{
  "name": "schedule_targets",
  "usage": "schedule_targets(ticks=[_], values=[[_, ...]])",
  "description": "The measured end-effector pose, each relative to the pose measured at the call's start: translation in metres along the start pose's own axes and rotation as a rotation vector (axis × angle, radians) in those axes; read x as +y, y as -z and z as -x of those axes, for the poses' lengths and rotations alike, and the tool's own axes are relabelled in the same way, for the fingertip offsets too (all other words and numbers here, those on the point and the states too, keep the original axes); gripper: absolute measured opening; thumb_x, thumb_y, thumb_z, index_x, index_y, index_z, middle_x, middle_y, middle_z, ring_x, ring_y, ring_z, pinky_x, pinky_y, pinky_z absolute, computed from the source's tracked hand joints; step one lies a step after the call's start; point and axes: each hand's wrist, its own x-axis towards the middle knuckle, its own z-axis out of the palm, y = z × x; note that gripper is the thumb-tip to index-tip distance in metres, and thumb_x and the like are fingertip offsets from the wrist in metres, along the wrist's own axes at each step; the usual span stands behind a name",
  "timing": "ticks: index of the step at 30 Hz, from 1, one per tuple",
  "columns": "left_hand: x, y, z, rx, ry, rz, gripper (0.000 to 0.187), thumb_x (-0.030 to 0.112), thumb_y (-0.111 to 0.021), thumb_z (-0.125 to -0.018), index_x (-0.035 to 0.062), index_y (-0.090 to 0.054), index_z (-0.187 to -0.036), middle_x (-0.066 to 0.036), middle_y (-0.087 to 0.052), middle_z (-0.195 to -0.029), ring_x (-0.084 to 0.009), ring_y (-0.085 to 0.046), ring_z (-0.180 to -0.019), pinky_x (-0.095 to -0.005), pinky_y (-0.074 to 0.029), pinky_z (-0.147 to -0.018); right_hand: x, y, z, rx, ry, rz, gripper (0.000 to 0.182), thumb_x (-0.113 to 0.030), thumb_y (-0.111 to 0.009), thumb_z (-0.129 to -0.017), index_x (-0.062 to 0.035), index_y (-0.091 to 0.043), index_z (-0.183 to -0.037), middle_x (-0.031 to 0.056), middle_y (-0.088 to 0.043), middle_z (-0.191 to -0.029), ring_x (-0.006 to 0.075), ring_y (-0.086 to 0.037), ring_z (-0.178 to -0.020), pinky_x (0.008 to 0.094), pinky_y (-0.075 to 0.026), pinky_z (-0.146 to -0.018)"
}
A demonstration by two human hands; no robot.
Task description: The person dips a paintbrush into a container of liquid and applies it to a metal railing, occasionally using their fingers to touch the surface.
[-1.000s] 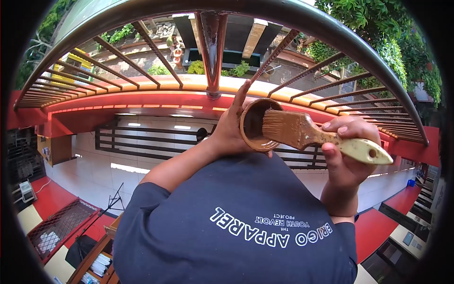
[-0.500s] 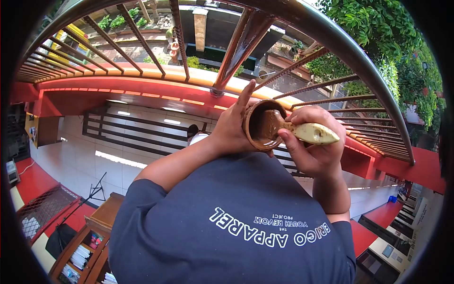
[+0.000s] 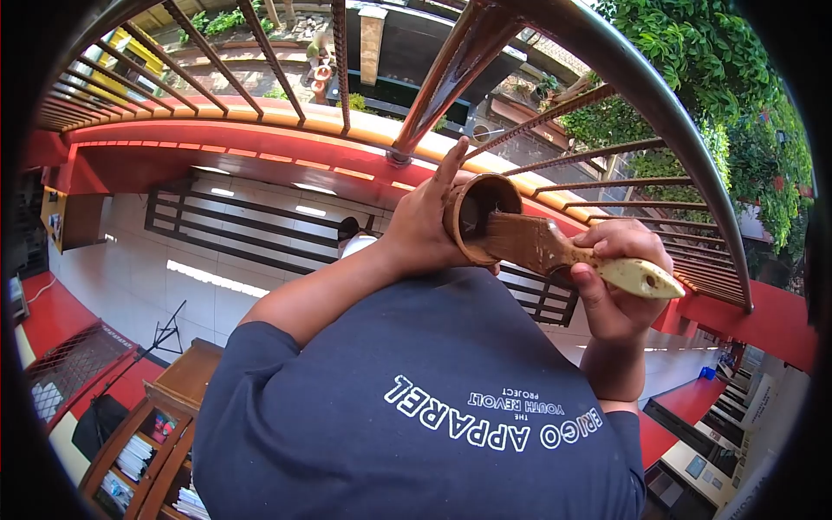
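Note:
My left hand (image 3: pixel 426 221) is wrapped round a small brown cup (image 3: pixel 454 227), tilted so its dark inside shows, with one finger pointing up beside it. A flat paintbrush (image 3: pixel 524 243), its bristle end coated brown, rests at the cup's mouth. Its pale, speckled handle is pinched in the fingers of my right hand (image 3: pixel 620 282), to the right of the cup. Both hands are in front of the dark shirt, just below the railing.
A dark metal railing (image 3: pixel 693 165) with twisted bars curves above a red ledge (image 3: pixel 260 165). Behind it are plants (image 3: pixel 693 52) and a courtyard. A slatted bench (image 3: pixel 251 236), a music stand (image 3: pixel 169 329) and a wooden cabinet (image 3: pixel 186 373) stand below left.
My right hand has moved right and slightly down, drawing the brush partly out of the cup. More of its brown-coated head shows. The cup stays in my left hand.

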Motion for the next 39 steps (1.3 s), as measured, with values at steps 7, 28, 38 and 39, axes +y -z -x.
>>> schedule_targets(ticks=[7, 28, 38, 39], values=[[0.010, 0.003, -0.002, -0.082, 0.076, -0.053, 0.147, 0.029, -0.096, -0.054, 0.0121, 0.012, -0.152, -0.012, -0.064, -0.117, -0.0254, -0.064, -0.108, -0.0395, -0.047, -0.099, -0.006, 0.015, 0.012, -0.025, 0.002, 0.055, 0.027, -0.013, -0.083, -0.074, -0.0067, -0.059, -0.086, 0.0117, -0.068, -0.080, 0.0226, -0.068, -0.074, 0.0304, -0.054, -0.070], [-0.001, -0.009, -0.010, 0.018, -0.065, -0.157, 0.141, 0.037, -0.095, -0.054, 0.0131, 0.003, -0.154, -0.012, -0.066, -0.112, -0.0287, -0.066, -0.104, -0.0404, -0.051, -0.091, 0.080, 0.022, 0.087, 0.778, -0.842, -0.855, 0.014, -0.018, -0.060, -0.096, -0.0113, -0.057, -0.108, 0.0041, -0.069, -0.087, 0.0184, -0.069, -0.074, 0.0331, -0.059, -0.065], [-0.005, -0.014, -0.005, -0.031, -0.009, 0.014, 0.143, 0.037, -0.095, -0.055, 0.0115, 0.005, -0.154, -0.011, -0.066, -0.113, -0.0259, -0.065, -0.107, -0.0391, -0.050, -0.095, 0.061, 0.023, 0.087, 0.808, -0.517, -0.957, 0.012, -0.012, -0.056, -0.097, -0.0099, -0.055, -0.109, 0.0073, -0.065, -0.095, 0.0171, -0.065, -0.087, 0.0334, -0.057, -0.076], [-0.004, -0.014, -0.005, -0.053, -0.015, -0.008, 0.145, 0.036, -0.096, -0.054, 0.0117, 0.006, -0.154, -0.011, -0.066, -0.114, -0.0255, -0.065, -0.108, -0.0387, -0.050, -0.096, 0.050, 0.020, 0.076, 0.755, -0.439, -0.904, 0.009, -0.010, -0.054, -0.098, -0.0083, -0.054, -0.107, 0.0078, -0.062, -0.095, 0.0156, -0.062, -0.087, 0.0313, -0.055, -0.079]])
